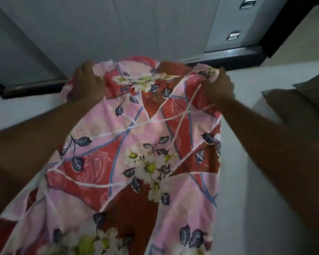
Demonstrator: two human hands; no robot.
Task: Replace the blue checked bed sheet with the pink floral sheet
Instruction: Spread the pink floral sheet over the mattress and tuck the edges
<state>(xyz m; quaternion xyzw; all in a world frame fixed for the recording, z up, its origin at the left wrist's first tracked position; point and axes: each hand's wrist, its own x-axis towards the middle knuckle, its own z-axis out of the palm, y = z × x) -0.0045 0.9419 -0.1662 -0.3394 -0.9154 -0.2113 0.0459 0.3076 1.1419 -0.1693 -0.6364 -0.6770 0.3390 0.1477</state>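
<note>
Evidently the fingers of the left hand (pixel 87 81) and the right hand (pixel 218 87) are clamping the bunched far edge of the pink floral sheet (pixel 136 144). Its long axis is running from the fingers back toward the person, over the bare white bed (pixel 256 181). I'm judging that drawing level grips apart would spread it squarely.

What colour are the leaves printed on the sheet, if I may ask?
The leaves on the sheet are dark blue with pale veins; head view.
</note>
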